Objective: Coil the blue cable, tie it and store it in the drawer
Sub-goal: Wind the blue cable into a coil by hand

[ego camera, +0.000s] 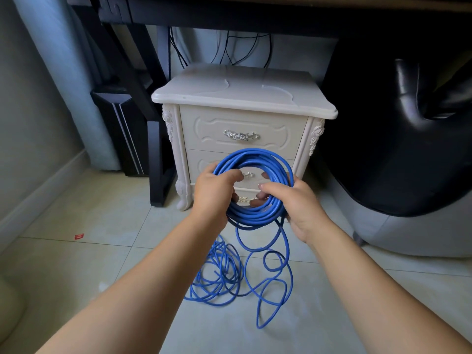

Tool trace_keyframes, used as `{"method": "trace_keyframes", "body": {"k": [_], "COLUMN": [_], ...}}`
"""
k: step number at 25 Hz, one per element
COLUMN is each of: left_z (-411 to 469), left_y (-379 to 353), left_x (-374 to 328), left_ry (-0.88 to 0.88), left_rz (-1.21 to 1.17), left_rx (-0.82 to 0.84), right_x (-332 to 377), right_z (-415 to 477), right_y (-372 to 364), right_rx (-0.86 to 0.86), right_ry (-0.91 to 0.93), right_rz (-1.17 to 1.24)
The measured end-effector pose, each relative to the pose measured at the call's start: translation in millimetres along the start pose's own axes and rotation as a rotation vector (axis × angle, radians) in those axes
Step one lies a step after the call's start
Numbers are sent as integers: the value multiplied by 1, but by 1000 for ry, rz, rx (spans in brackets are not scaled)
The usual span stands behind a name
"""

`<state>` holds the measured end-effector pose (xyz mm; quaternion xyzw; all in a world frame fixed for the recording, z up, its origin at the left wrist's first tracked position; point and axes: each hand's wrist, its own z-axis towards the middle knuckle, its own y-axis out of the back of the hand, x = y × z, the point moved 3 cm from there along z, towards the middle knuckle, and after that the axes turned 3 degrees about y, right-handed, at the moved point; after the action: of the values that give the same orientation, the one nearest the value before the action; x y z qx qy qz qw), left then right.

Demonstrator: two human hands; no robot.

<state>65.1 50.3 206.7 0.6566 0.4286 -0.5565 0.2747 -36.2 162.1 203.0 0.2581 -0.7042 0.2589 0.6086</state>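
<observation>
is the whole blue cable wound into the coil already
No, the left hand and right hand grip a coil of the blue cable, but many loose loops lie tangled on the floor.

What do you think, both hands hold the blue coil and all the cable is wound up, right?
Not all. The head view shows the left hand and right hand holding the blue coil, but much cable lies loose on the floor below.

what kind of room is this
Probably a home bedroom or study corner: a white bedside cabinet on a tiled floor, a dark desk above with wires hanging behind, a curtain at left.
</observation>
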Motion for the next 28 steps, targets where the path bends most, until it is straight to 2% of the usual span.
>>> {"method": "trace_keyframes", "body": {"k": [2, 6, 9, 12, 16, 18, 21, 25, 27, 28], "left_z": [-1, -5, -7, -3, 2, 4, 3, 8, 11, 12], "left_y": [-2, -13, -13, -12, -12, -14, -17, -12, -7, -4], "left_x": [4, 3, 12, 24, 22, 22, 20, 14, 12, 10], "left_ry": [48, 144, 251, 388, 591, 632, 631, 613, 649, 643], "left_rz": [-12, -89, 11, 60, -483, -637, -711, -797, -767, -680], "left_rx": [23, 325, 296, 351, 414, 407, 410, 370, 370, 386], "right_x": [-6, -10, -2, 1, 7, 12, 16, 15, 11, 9], "right_z": [2, 9, 16, 16, 11, 8, 7, 8, 13, 16], "right_y": [-1, 7, 17, 21, 17, 16, 18, 23, 25, 28], "right_rx": [-52, -224, -284, -248, -94, -10, 59, 34, -8, -53], "right_ry": [-28, -49, -26, -2, 64, 108, 146, 123, 81, 54], "right_rz": [82, 313, 455, 428, 266, 202, 194, 271, 390, 473]}}
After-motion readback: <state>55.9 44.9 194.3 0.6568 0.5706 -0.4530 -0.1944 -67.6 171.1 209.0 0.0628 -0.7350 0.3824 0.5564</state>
